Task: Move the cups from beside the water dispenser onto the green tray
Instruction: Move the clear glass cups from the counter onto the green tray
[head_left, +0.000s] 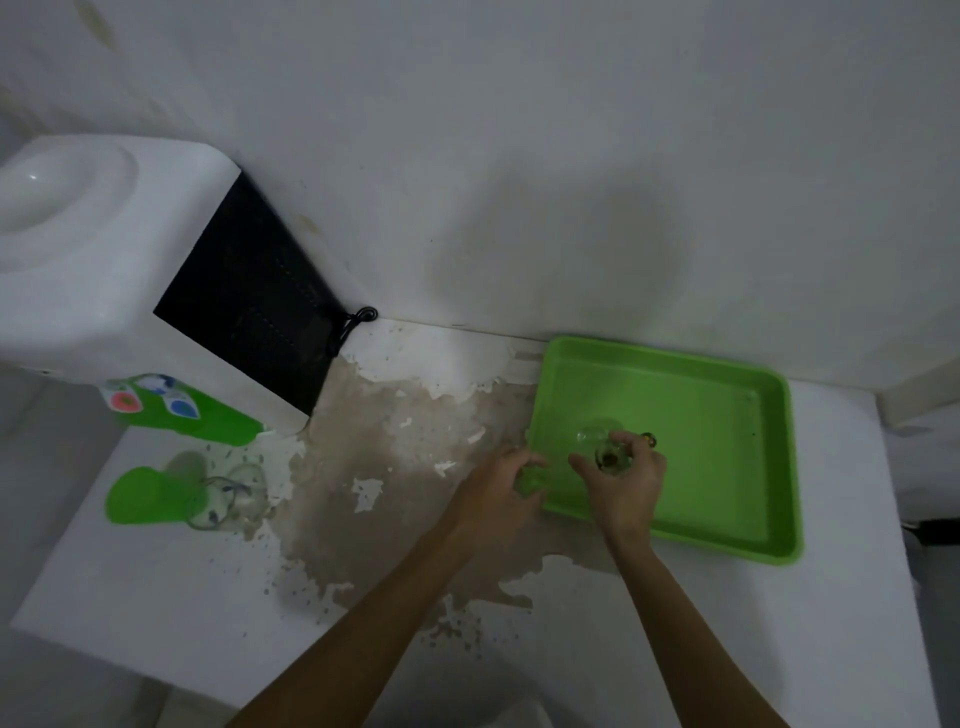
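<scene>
You were standing in a plain home or pantry corner, by the look of it: a white tabletop water dispenser (104, 291) with green tap panel sat on a white surface (156, 597) whose coating had peeled away in brown patches, hard against a bare, stained white wall (519, 156), with a green tray (727, 415) alongside.

No readable text; water dispenser (104, 270) label blurred.

A white counter (156, 597) with a large brown patch of peeled paint (395, 467) meets a grey wall (519, 156); a black cord (353, 322) lies coiled at the join.
</scene>
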